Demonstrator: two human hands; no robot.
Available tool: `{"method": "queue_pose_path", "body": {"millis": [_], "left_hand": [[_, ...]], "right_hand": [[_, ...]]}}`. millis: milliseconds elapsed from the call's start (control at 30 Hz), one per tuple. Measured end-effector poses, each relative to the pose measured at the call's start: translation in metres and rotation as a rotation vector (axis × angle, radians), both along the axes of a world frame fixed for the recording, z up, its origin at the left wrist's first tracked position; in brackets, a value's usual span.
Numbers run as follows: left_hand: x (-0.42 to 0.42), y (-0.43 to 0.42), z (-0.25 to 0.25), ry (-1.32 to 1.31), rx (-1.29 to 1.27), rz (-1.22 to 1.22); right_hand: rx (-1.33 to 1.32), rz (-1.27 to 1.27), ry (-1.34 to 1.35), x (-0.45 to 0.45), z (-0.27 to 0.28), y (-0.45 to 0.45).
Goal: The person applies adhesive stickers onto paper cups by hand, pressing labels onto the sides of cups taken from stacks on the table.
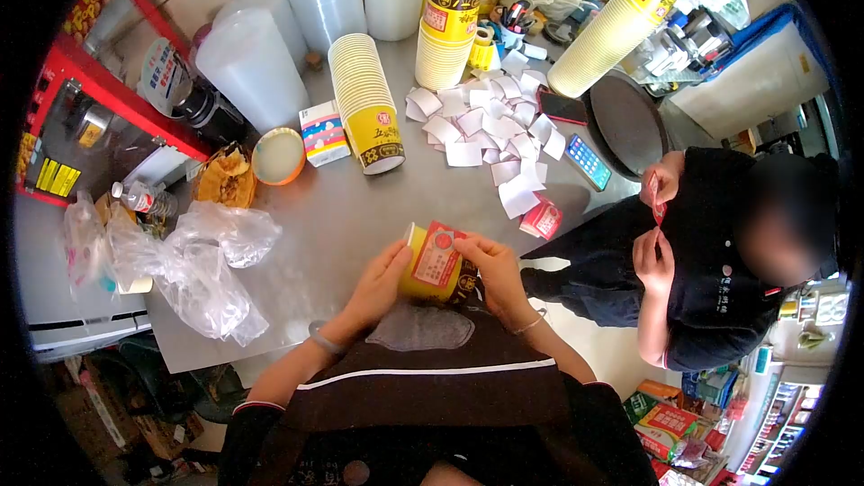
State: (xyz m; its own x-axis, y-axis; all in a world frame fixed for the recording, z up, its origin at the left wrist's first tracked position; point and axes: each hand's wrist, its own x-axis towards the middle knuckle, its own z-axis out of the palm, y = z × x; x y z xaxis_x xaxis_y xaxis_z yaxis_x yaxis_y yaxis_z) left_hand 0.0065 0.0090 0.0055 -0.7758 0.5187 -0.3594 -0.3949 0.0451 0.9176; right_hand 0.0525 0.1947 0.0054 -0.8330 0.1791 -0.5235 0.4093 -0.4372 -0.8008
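Observation:
A yellow and black paper cup (pixel 416 286) lies sideways between my hands, close to my apron. My left hand (pixel 382 281) grips it at the pale rim end. A red sticker (pixel 436 256) with white print covers part of the cup's side. My right hand (pixel 497 275) is closed round the dark end, its thumb on the sticker's right edge; its other fingers are partly hidden behind the cup. Beyond my hands, many white paper squares (pixel 486 121) are scattered in a heap. A small stack of red stickers (pixel 541 218) lies at the heap's near end.
Stacked paper cups (pixel 362 99) lie on the metal table (pixel 306 252), and another stack (pixel 445 36) stands behind. Plastic bags (pixel 202 261) are at left. A phone (pixel 588 162) and a round dark tray (pixel 627 121) are at right. A co-worker (pixel 711 252) there holds a red sticker.

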Motion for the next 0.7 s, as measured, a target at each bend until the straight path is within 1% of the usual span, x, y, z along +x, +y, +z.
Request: {"method": "queue_pose_path", "body": {"millis": [67, 167, 233, 333, 433, 467, 533, 567, 633, 700], "left_hand": [[-0.003, 0.000, -0.003, -0.052, 0.037, -0.016], [-0.001, 0.002, -0.006, -0.136, 0.170, -0.060], [-0.002, 0.002, -0.005, -0.086, 0.148, -0.081], [-0.002, 0.001, -0.007, -0.024, 0.083, -0.107], [-0.001, -0.002, -0.022, 0.109, 0.020, -0.123], [-0.002, -0.001, -0.026, 0.169, 0.003, -0.121], [-0.005, 0.003, -0.010, 0.121, -0.080, -0.149], [-0.005, 0.004, -0.005, 0.097, -0.121, -0.171], [-0.007, 0.003, -0.007, 0.110, -0.050, -0.201], [-0.011, 0.003, -0.010, 0.096, 0.032, -0.184]], "right_hand": [[0.021, 0.001, 0.009, 0.000, -0.005, 0.001], [0.090, 0.006, 0.031, 0.000, -0.009, 0.000], [0.153, 0.034, 0.086, 0.000, -0.017, 0.000], [1.118, 0.185, 0.314, -0.002, -0.012, 0.003], [1.374, -0.142, 0.186, -0.016, -0.035, 0.025], [1.383, 0.014, 0.322, -0.014, -0.038, 0.029], [1.360, 0.347, 0.577, -0.010, -0.003, 0.020], [1.222, 0.461, 0.495, -0.009, -0.003, 0.012], [0.949, 0.659, 0.339, -0.013, -0.003, -0.002], [0.480, 0.650, 0.122, -0.014, -0.021, 0.025]]}}
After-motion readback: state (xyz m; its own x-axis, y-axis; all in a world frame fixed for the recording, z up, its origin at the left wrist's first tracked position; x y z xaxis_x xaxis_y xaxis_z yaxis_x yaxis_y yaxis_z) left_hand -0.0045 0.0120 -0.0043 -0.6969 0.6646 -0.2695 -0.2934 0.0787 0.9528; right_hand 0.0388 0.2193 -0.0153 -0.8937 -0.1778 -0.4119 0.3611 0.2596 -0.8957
